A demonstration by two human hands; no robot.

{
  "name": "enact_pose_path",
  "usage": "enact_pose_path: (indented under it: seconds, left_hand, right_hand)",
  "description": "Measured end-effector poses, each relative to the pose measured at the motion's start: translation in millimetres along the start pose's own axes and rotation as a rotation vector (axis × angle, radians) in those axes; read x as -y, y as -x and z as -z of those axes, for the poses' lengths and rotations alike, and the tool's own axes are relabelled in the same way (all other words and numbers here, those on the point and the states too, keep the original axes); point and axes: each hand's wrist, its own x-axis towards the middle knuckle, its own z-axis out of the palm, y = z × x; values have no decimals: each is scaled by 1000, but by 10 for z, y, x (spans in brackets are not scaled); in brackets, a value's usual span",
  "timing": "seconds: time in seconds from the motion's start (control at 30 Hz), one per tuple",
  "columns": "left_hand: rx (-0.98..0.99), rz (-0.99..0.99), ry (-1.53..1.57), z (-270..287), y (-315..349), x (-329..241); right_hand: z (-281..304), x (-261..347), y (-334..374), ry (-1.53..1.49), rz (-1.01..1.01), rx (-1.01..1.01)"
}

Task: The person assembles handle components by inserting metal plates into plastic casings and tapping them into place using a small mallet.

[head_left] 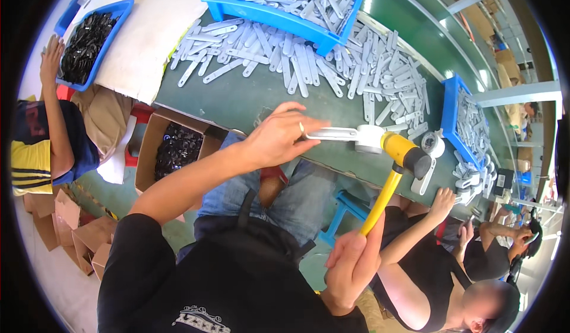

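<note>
Evidently, the left hand (279,132) has its grip closed on the grey handle (337,134) over the worktop (211,104); the right hand's (354,265) clamps the yellow-and-black mallet (401,148). Contact between them: cannot tell. Recommended: handle braced, left hand clear, mallet square.

A black-ended yellow mallet (390,183) tilts — near a slim grey bar (332,133).
</note>
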Motion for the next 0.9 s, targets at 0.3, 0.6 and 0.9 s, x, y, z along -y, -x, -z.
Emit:
enact_pose_path:
  seconds: [0.3,0.6,0.9]
  left_hand:
    - [58,242,-1,17,-10,-101]
    - [22,252,54,24,-23,-89]
    - [-15,255,-6,18,-51,-45]
  right_hand:
    - [-132,-182,-252,156,-41,62]
    - [-175,-257,-493,406,-124,246]
    - [-178,-138,-374,273,107,245]
